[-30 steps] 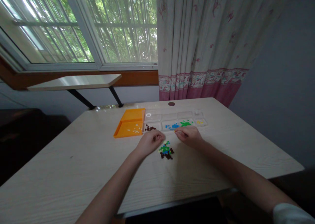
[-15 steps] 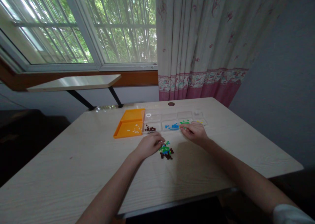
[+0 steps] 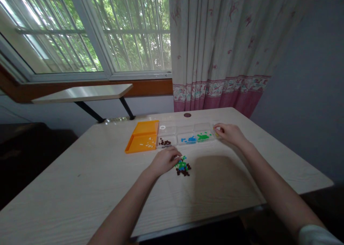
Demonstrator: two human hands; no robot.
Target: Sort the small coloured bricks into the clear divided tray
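A small heap of mixed beads [image 3: 183, 166], green, blue and dark brown, lies on the wooden table [image 3: 80, 187]. My left hand [image 3: 164, 160] rests beside the heap with fingertips curled at its left edge, pinching at the beads. A clear divided box [image 3: 185, 129] stands behind it, holding brown beads [image 3: 163, 142], blue beads [image 3: 188, 139] and green beads [image 3: 202, 136] in separate compartments. My right hand [image 3: 228, 133] reaches over the box's right end, fingers closed in a pinch above the yellow compartment; what it holds is too small to see.
An orange lid [image 3: 142, 137] with a few white beads lies left of the clear box. A round hole cover [image 3: 187, 114] sits near the table's far edge. A curtain [image 3: 220, 47] and a window [image 3: 88, 29] stand behind, with a narrow shelf [image 3: 80, 93] under the window.
My right hand moved right from the green compartment to the box's right end. My left hand slid down closer to the bead heap.
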